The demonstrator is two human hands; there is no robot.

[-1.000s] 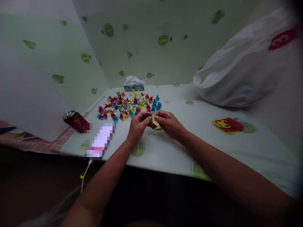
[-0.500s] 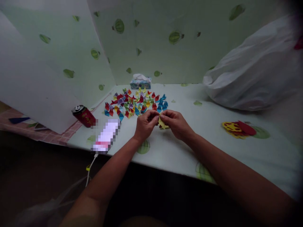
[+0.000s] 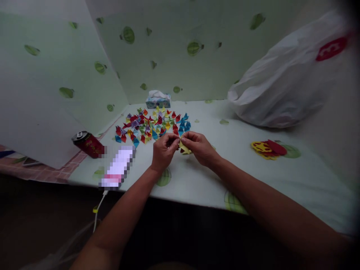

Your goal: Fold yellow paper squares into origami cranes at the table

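My left hand (image 3: 164, 148) and my right hand (image 3: 198, 147) meet over the table, both pinching a small yellow folded paper piece (image 3: 184, 148) between their fingertips. Just beyond them lies a spread of several small folded paper pieces (image 3: 152, 125) in red, blue, yellow, green and purple. The yellow piece is partly hidden by my fingers.
A red drink can (image 3: 87, 143) lies on its side at the left, next to a blurred phone (image 3: 117, 168) with a cable. A tissue box (image 3: 158, 99) stands at the back, a white plastic bag (image 3: 284, 82) at the right, and yellow and red paper sheets (image 3: 268, 149) beside it.
Both hands stay together on the yellow piece, with the fingers shifting slightly on it. The view swung right and then back; nothing on the table moved.
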